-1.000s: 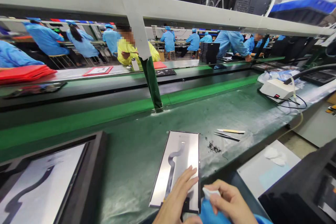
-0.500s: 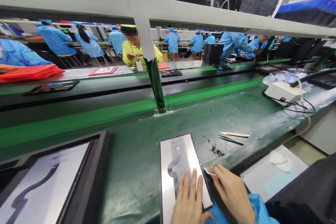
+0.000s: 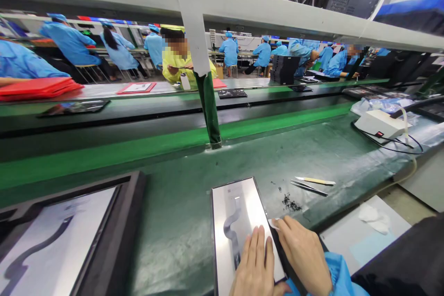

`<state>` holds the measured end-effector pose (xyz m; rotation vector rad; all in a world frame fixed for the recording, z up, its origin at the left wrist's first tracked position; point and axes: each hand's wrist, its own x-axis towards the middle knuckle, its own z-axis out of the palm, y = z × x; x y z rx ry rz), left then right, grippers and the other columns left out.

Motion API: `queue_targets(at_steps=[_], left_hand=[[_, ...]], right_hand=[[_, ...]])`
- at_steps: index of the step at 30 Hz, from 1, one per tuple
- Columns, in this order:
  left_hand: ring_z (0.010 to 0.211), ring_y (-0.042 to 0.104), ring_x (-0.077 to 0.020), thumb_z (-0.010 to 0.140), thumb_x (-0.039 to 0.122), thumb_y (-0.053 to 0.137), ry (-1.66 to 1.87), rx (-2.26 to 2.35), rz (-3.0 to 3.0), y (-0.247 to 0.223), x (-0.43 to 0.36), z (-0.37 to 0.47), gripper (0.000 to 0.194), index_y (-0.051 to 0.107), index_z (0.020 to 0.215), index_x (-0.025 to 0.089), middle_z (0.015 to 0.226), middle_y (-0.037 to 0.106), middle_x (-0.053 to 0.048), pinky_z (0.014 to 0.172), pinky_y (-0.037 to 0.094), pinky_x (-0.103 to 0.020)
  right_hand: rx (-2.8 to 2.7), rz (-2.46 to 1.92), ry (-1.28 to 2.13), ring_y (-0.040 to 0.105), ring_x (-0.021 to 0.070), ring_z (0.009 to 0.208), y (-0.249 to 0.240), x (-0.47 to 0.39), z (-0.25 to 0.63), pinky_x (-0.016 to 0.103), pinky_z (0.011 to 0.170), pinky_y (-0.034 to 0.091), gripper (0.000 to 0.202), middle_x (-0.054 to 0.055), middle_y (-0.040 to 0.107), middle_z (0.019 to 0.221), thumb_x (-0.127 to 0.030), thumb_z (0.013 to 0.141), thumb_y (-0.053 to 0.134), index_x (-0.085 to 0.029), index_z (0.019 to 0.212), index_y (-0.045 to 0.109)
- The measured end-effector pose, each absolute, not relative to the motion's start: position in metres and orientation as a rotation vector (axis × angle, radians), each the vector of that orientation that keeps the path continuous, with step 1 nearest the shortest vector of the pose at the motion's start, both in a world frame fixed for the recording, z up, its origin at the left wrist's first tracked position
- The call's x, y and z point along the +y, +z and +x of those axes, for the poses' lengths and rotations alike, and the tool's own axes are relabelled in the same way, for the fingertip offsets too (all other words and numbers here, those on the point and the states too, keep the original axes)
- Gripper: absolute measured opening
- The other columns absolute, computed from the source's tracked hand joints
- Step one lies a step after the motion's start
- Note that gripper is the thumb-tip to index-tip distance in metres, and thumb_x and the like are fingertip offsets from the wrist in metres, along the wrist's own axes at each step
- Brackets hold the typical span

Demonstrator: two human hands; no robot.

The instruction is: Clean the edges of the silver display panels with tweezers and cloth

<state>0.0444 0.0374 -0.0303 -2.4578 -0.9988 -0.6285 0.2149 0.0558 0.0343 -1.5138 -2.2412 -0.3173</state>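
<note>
A flat display panel [image 3: 225,203] with a silvery back and a wavy dark ribbon cable [image 3: 230,226] lies on the green bench in front of me. My left hand [image 3: 255,263] rests flat on the lower part of the panel, fingers stretched out. Beside the panel's right edge, my right hand [image 3: 303,252] pinches a small white wipe [image 3: 274,224], which meets the dark edge strip. To the right lie a heap of black scraps [image 3: 290,202], a pair of tweezers [image 3: 309,188] and a yellow-handled craft knife [image 3: 315,181].
A black foam tray [image 3: 130,203] with another panel [image 3: 69,231] stands on the left. A green-wrapped post [image 3: 208,111] rises from the bench. A white box with cables [image 3: 383,125] sits at right. A white board [image 3: 371,236] is near my right side. Co-workers sit beyond the conveyor.
The view has shifted slightly. My right hand stays at the panel's right edge with the wipe, and my left hand still lies on the panel, its fingers closer together.
</note>
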Motion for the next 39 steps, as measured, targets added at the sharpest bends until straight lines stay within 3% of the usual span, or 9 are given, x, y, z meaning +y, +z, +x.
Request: queue_targets(at_steps=[8, 15, 20, 27, 32, 39], left_hand=[[0.109, 0.069, -0.0335, 0.089, 0.068, 0.050, -0.685, -0.892, -2.404, -0.017, 0.042, 0.043, 0.072, 0.065, 0.115, 0.003, 0.115, 0.071, -0.023, 0.095, 0.050, -0.039], [0.104, 0.071, -0.0315, 0.091, 0.071, 0.043, -0.699, -0.962, -2.389, -0.010, 0.040, 0.047, 0.072, 0.066, 0.113, 0.006, 0.111, 0.073, -0.020, 0.091, 0.051, -0.038], [0.107, 0.070, -0.0323, 0.091, 0.066, 0.049, -0.712, -0.967, -2.385, -0.015, 0.039, 0.049, 0.067, 0.066, 0.114, 0.006, 0.113, 0.073, -0.021, 0.095, 0.049, -0.039], [0.102, 0.071, -0.0315, 0.092, 0.068, 0.041, -1.026, -1.083, -2.267, -0.028, 0.041, 0.060, 0.069, 0.068, 0.106, 0.007, 0.107, 0.074, -0.020, 0.093, 0.049, -0.039], [0.101, 0.071, -0.0310, 0.095, 0.064, 0.040, -1.017, -1.068, -2.267, -0.028, 0.041, 0.062, 0.065, 0.067, 0.106, 0.006, 0.106, 0.074, -0.020, 0.093, 0.050, -0.039], [0.100, 0.072, -0.0309, 0.094, 0.064, 0.041, -1.045, -1.063, -2.264, -0.030, 0.043, 0.061, 0.064, 0.067, 0.106, 0.007, 0.105, 0.075, -0.019, 0.092, 0.049, -0.038]], right_hand=[[-2.302, -1.555, -0.467, 0.063, 0.0163, 0.058, 0.032, 0.055, 0.210, 0.028, 0.047, 0.037, 0.032, 0.001, 0.063, 0.072, -0.011, 0.103, 0.027, -0.022, 0.103, 0.057], [-2.281, -1.556, -0.450, 0.064, 0.0161, 0.057, 0.031, 0.053, 0.208, 0.028, 0.047, 0.039, 0.033, 0.002, 0.063, 0.071, -0.009, 0.102, 0.024, -0.021, 0.103, 0.055], [-2.281, -1.564, -0.470, 0.065, 0.0164, 0.058, 0.030, 0.052, 0.207, 0.028, 0.047, 0.040, 0.033, 0.003, 0.064, 0.071, -0.003, 0.097, 0.027, -0.019, 0.103, 0.056], [-2.286, -1.696, -0.419, 0.067, 0.0152, 0.064, 0.026, 0.051, 0.204, 0.025, 0.050, 0.040, 0.028, 0.000, 0.067, 0.075, 0.000, 0.086, 0.048, -0.021, 0.102, 0.057], [-2.284, -1.699, -0.413, 0.068, 0.0158, 0.064, 0.027, 0.051, 0.204, 0.026, 0.050, 0.041, 0.034, -0.001, 0.067, 0.076, 0.003, 0.077, 0.056, -0.020, 0.102, 0.058], [-2.294, -1.708, -0.408, 0.068, 0.0154, 0.065, 0.030, 0.050, 0.203, 0.025, 0.052, 0.043, 0.037, -0.002, 0.068, 0.077, 0.004, 0.076, 0.059, -0.021, 0.103, 0.060]])
